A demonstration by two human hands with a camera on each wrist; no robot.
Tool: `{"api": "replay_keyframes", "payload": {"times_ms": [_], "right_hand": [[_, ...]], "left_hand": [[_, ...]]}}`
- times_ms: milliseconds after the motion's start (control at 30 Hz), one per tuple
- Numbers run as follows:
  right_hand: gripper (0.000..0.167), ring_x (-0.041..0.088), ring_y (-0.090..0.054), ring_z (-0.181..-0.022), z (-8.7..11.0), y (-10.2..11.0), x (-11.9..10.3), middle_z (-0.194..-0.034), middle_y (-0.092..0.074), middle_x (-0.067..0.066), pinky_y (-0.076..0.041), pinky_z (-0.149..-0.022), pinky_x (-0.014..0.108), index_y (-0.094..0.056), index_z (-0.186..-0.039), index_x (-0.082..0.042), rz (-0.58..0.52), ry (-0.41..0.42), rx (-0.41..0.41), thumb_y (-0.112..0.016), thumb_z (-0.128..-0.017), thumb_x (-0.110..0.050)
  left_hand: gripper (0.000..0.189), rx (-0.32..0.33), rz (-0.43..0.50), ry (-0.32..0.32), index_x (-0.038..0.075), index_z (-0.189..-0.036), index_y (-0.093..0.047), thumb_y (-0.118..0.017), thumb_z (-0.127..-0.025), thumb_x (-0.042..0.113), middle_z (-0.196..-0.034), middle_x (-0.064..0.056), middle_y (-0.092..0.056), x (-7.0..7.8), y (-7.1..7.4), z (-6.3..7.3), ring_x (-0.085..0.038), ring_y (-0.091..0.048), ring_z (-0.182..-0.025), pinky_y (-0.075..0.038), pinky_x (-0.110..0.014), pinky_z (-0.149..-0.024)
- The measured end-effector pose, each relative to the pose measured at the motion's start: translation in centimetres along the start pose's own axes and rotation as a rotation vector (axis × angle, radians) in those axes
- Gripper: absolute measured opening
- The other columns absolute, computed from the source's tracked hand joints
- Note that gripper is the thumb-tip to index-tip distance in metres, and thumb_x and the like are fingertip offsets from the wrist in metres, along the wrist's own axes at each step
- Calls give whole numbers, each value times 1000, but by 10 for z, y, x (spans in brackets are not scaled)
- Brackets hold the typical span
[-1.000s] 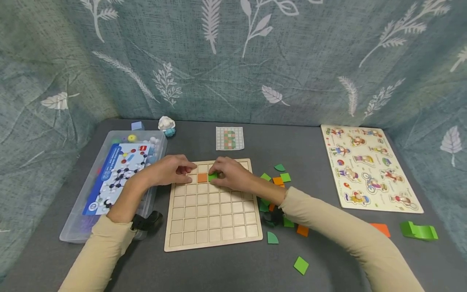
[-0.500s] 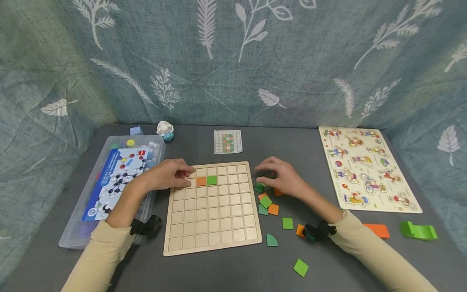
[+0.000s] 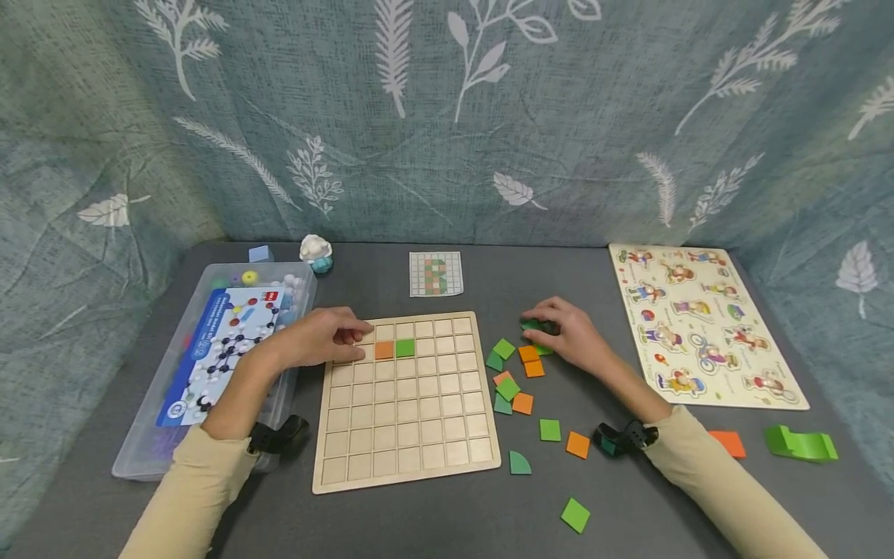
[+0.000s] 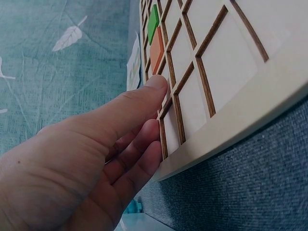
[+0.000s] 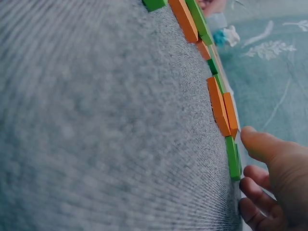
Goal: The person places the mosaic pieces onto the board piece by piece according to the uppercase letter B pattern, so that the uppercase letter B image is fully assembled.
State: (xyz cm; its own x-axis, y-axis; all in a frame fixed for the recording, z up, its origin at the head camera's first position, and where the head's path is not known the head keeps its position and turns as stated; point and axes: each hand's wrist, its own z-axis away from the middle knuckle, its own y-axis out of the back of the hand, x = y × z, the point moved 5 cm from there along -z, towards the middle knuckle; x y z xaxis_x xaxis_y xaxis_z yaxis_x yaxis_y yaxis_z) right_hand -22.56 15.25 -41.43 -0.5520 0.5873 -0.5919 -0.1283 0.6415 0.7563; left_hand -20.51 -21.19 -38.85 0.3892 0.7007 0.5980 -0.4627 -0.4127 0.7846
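Note:
My left hand [image 3: 316,338] rests at the far left corner of a light wooden grid board [image 3: 405,475]. Its thumb and fingertips touch the board's surface with nothing between them. Right of it, an orange square tile [image 3: 385,350] and a green square tile [image 3: 405,348] lie side by side in neighbouring cells. Beyond the board's right side, my right hand [image 3: 574,338] is low over the table, thumb and fingers spread around a dark green tile [image 3: 532,324] that they partly cover. In the right wrist view, the thumb [image 5: 260,143] is close to the orange and green tiles.
Loose orange, light green and dark green tiles [image 3: 549,430] lie right of the board. A small pattern card [image 3: 436,274] is behind it. To the left stands a clear plastic box [image 3: 133,458]; to the right lie a picture puzzle board [image 3: 705,326] and a green block [image 3: 800,444].
My right hand has let go of the green square tile in the board and moved right to the dark green tile. My left hand has stayed at the board's corner.

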Motion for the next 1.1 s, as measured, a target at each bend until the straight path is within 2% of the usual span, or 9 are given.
{"api": "replay_keyframes", "payload": {"times_ms": [133, 367, 467, 667, 833, 933, 1100], "right_hand": [[26, 17, -55, -77, -1, 1, 1, -107, -64, 12, -44, -66, 26, -73, -110, -6, 3, 11, 15, -74, -85, -13], [24, 23, -60, -87, -1, 3, 1, -103, -64, 11, -46, -70, 33, -74, -106, -5, 15, 41, 25, -75, -83, -12], [21, 23, -61, -87, -2, 2, 2, -102, -64, 11, -47, -71, 34, -75, -103, -6, 40, 44, 7, -76, -83, -12], [19, 24, -61, -85, -10, 3, -4, -100, -64, 13, -48, -71, 36, -74, -102, -3, 112, 65, -91, -74, -85, -11], [16, 18, -57, -75, -16, 3, -10, -96, -64, 12, -44, -65, 29, -74, -99, -2, 156, 99, -157, -72, -86, -9], [14, 15, -54, -71, -17, 3, -11, -94, -63, 12, -42, -63, 26, -75, -98, -2, 157, 109, -164, -72, -86, -9], [14, 16, -55, -74, -17, 0, -19, -95, -63, 11, -44, -64, 27, -75, -99, -5, 136, 139, -129, -73, -85, -10]], "left_hand": [[38, 3, -3, -5, -5, -122, -64, -69, -88, 12, -93, -7, -63, 1, 0, 0, -10, -54, -80, -47, -24, -70], [38, 7, -9, -4, -4, -122, -65, -69, -88, 12, -93, -6, -63, 0, 0, 0, -10, -54, -80, -47, -24, -70], [38, 11, -13, -8, -5, -122, -65, -70, -88, 12, -93, -6, -63, 0, 0, 0, -10, -54, -80, -48, -24, -70], [38, 11, -9, -3, -5, -122, -64, -69, -88, 11, -94, -7, -63, -1, 0, 0, -10, -55, -81, -48, -24, -71], [39, 9, -14, -5, -5, -122, -64, -70, -88, 13, -94, -6, -63, -2, -2, 0, -10, -54, -81, -48, -24, -71], [39, 9, -13, -10, -5, -122, -64, -70, -88, 13, -94, -6, -63, -3, -3, 0, -10, -54, -81, -48, -24, -71], [39, 10, -15, -8, -4, -122, -65, -70, -88, 13, -94, -6, -63, -3, -3, 0, -10, -55, -81, -48, -24, -71]]}}
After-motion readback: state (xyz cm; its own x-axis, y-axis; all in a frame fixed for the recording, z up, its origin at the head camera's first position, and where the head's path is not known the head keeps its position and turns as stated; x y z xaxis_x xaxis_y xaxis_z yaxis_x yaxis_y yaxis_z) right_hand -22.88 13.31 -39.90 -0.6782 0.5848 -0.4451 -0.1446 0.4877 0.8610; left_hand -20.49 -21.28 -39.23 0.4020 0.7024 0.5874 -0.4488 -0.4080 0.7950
